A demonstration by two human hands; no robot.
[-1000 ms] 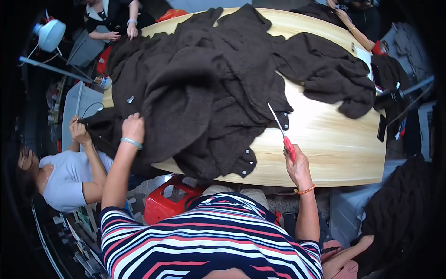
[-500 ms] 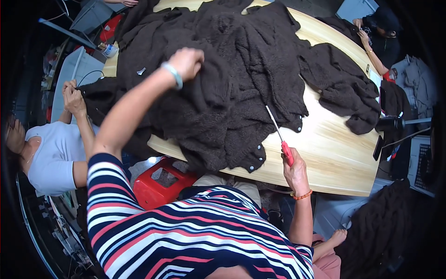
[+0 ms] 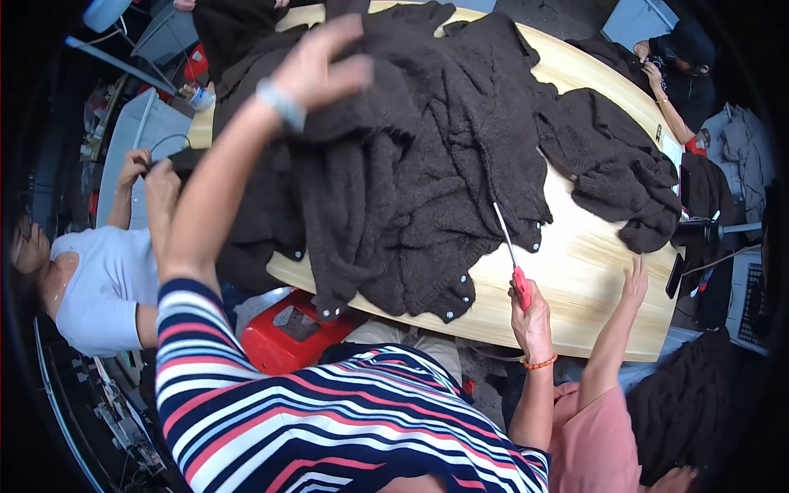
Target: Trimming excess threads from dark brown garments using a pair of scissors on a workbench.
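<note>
My left hand (image 3: 325, 70), slightly blurred, is raised over the far left part of a pile of dark brown knitted garments (image 3: 444, 156). Its thumb and fingers are spread, and I see nothing held in them. My right hand (image 3: 532, 316) is closed around a red-handled tool (image 3: 522, 287) with a long thin metal shaft. The shaft points away from me, its tip at the garments' right edge; whether it is a pair of scissors or another tool I cannot tell. Small shiny snap buttons (image 3: 456, 297) line the garments' near edges.
The garments lie on a light wooden table (image 3: 608, 312); another dark garment (image 3: 616, 156) is at the right. A red stool (image 3: 283, 337) stands under the near edge. People sit at my left, at the far right and close on my right, where a pink sleeve (image 3: 596, 435) shows.
My left hand has moved up and left, and its fingers have spread. Part of a garment now hangs over the near left edge. Someone's arm has reached in at the right.
</note>
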